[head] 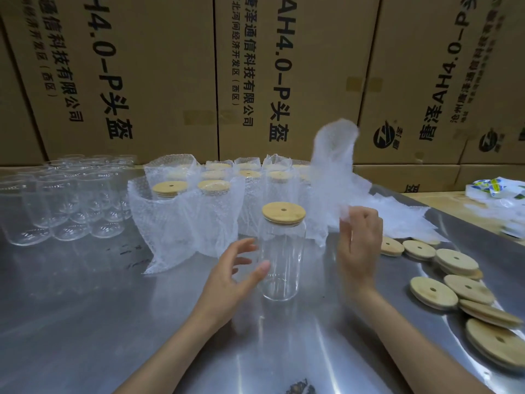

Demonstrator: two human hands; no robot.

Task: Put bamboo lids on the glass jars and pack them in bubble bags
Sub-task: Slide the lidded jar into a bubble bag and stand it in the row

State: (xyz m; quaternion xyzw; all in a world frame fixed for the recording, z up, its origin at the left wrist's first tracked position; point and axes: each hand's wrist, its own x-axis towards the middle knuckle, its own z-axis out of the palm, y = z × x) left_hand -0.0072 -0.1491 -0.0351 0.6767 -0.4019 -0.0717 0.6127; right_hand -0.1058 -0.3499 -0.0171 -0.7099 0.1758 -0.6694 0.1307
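Because the lidded glass jar (283, 257), upright on the steel table (85, 322) with its bamboo lid (283, 214) seated, looks rigid, slick and breakable, the left hand (237, 275), fingers spread beside it, should probably wrap mid-body, while the right hand (360, 245) pinches a limp, featherlight bubble bag (335, 155) aloft.

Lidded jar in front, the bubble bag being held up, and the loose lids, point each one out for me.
lidded jar (283, 260), head view, on its clear glass body.
bubble bag (333, 149), head view, on its raised upper part.
loose lids (433, 292), head view, on one lid's top face.
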